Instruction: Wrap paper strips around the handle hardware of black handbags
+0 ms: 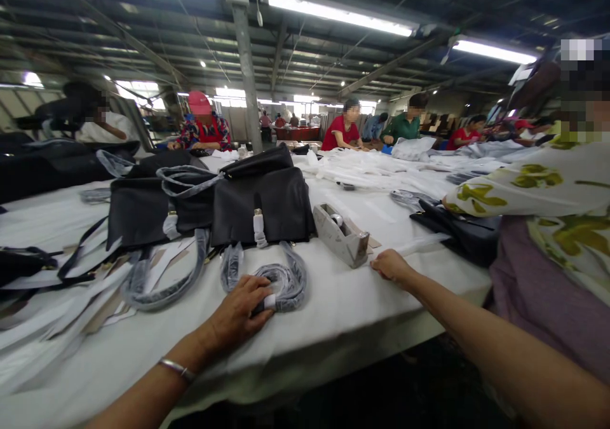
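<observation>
My left hand (250, 302) grips the near left side of a coiled strap (291, 283) wrapped in clear plastic, with fingers on top and thumb at the near edge. A small white piece (270, 301) shows on the coil beside my fingers. Behind it stands a black handbag (238, 210), its plastic-wrapped handle (232, 267) hanging toward me and white wrapping (258, 229) on its front clasp. My right hand (391, 265) is closed in a pinch just right of the near end of a grey tape dispenser (340, 235); whatever its fingertips hold is too small to make out.
Another black handbag (138, 210) stands to the left, near paper and card strips (90, 295). At right, a co-worker's patterned sleeve (509, 184) reaches over a black bag (457, 229). White sheets (362, 165) cover the far table. The white tablecloth (328, 314) drops at the near edge.
</observation>
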Demonstrator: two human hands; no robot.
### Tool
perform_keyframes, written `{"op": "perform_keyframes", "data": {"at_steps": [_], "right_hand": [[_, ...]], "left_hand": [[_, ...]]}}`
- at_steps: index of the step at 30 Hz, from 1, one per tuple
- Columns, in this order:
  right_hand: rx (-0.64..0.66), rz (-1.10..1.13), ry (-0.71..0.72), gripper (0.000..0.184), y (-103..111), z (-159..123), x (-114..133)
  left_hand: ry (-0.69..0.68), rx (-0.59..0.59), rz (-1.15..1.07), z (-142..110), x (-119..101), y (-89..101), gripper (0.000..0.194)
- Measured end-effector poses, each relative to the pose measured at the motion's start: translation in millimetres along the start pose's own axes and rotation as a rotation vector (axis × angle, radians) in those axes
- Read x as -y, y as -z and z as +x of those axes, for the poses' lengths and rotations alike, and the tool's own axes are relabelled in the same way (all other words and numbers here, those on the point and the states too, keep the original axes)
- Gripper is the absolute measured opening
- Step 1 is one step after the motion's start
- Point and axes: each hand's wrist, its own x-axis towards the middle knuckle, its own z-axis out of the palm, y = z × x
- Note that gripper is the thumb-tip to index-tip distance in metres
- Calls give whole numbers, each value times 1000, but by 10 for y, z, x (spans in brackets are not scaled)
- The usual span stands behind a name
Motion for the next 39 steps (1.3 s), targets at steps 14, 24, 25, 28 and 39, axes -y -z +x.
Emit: {"op": "perform_keyframes", "data": {"at_steps": [14,24,25,28,39], "right_hand": [[569,379,143,39,-1546,-1484,402],[414,238,-121,18,-1735,-1473,611],[403,230,-136,19,-1745,-1483,629],[373,213,-156,20,-1777,-1506,666],[382,157,-198,22,-1748,-1542,776]], "left_hand": [[37,-25,20,31,-28,16,18],[62,-71,6,15,-39,1,32],[45,-63,8,16,-43,8,31],[14,-35,38,18,-44,15,24],[-27,-74,-12,24,47,-83,13]]}}
